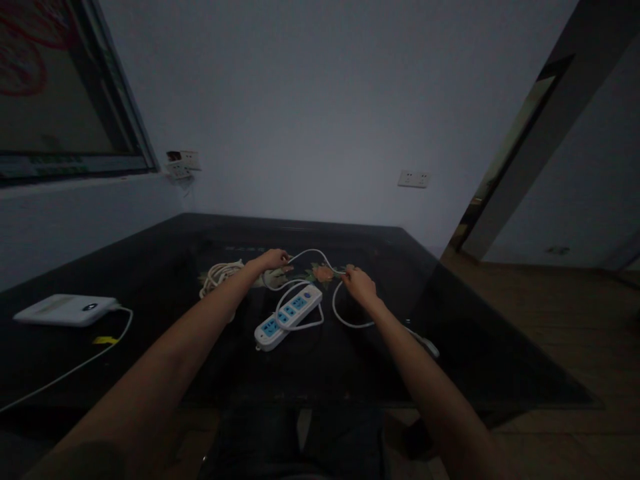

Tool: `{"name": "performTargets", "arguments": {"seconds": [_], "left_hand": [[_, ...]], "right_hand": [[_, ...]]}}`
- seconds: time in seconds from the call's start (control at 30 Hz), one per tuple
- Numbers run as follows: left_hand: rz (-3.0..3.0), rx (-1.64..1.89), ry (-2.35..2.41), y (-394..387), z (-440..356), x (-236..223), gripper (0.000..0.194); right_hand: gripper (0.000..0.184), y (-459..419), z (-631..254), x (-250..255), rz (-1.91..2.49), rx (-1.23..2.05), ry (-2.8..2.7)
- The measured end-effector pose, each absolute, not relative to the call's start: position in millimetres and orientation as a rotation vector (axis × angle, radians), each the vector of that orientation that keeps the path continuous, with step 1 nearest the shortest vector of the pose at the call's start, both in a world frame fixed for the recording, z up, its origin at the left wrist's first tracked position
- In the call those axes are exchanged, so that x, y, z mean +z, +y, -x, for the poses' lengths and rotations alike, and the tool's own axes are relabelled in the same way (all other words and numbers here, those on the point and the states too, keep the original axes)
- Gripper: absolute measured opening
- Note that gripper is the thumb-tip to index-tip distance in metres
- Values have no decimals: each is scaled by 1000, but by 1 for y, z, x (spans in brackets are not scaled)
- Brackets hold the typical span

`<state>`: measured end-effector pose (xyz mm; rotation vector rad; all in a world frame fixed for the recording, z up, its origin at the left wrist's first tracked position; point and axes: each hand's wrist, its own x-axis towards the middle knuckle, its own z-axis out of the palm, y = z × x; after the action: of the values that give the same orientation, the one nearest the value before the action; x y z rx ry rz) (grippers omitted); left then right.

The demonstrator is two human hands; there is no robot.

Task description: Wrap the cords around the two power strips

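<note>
The strip (289, 317) lies on the bench (480, 377), closer to my body than both hands and, from side to side, between them. Its long axis runs diagonally, from a near end on the left to a far end on the right; the far end points into the gap between my hands. The left hand (275, 258) is nearer to the strip's middle than the right hand (361, 288). One loop of the cord (315, 251) crosses the strip's top face. Each hand is closed in a narrow fingertip grip on the cord; the short span between them bows away from me, and I cannot tell how far it is raised. Past the right hand, the cord curves back toward me and passes behind my right forearm; the plug (431, 347) rests beyond it, to the right. Both arms reach forward and converge, with the left hand set slightly farther out. The left forearm passes in front of the coil (218, 275) and partly hides it.
</note>
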<state>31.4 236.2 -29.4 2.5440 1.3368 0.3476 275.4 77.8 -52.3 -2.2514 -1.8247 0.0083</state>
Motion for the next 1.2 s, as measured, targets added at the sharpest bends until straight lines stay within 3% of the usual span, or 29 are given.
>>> {"name": "performTargets", "arguments": {"seconds": [0.27, 0.5, 0.67, 0.87, 1.0, 1.2], "left_hand": [[-2456, 687, 1011, 116, -6, -8, 38], [-2471, 99, 1250, 36, 51, -31, 64], [-2556, 30, 1364, 41, 31, -50, 58], [-2543, 258, 1469, 47, 7, -73, 46], [-2441, 451, 1449, 52, 8, -79, 33], [-2203, 611, 1432, 56, 17, -66, 43]], "right_hand": [[33, 74, -280, -53, 2333, 38, -1779], [32, 46, -234, -34, 1885, -214, -1979], [27, 39, -203, -41, 1806, -11, -1983], [40, 34, -196, -53, 1450, 272, -2121], [33, 29, -200, -60, 1320, 555, -2247], [33, 27, -213, -57, 1141, 971, -2018]]}}
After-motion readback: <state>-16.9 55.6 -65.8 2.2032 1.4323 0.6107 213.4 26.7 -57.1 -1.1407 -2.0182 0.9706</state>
